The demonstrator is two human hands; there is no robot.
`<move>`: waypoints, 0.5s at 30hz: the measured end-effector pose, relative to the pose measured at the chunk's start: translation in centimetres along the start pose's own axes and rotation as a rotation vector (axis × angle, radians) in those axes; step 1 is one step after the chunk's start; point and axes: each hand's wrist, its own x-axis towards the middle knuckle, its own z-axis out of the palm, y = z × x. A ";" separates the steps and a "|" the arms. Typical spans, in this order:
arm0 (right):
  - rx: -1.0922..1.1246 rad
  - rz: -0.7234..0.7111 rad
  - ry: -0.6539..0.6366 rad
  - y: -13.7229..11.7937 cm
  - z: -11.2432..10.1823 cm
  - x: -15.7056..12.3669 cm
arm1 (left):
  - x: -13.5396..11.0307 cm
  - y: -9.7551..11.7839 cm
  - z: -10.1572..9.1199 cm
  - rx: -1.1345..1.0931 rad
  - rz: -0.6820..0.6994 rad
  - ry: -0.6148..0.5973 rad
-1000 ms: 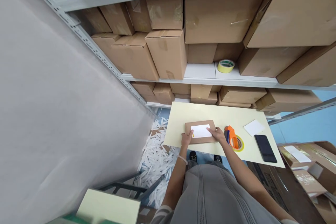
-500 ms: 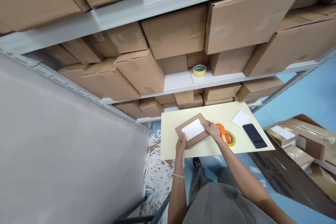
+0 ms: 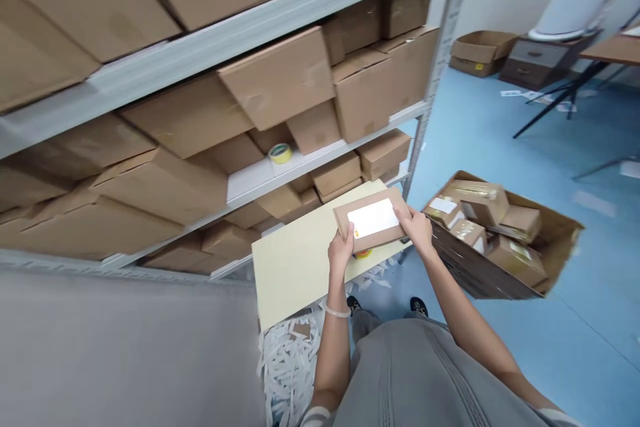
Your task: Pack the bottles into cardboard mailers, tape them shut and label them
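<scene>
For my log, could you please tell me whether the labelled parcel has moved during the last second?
Yes: the parcel has shifted rightward along the table, from beside the tape dispenser to over it.

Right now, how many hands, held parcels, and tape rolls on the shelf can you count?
Hands: 2, the left hand and the right hand
Held parcel: 1
Yellow tape roll on the shelf: 1
Total: 4
</scene>
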 end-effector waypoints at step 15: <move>0.088 0.497 0.508 25.9 -23.7 3.8 | -4.4 21.9 27.2 0.057 0.485 -0.480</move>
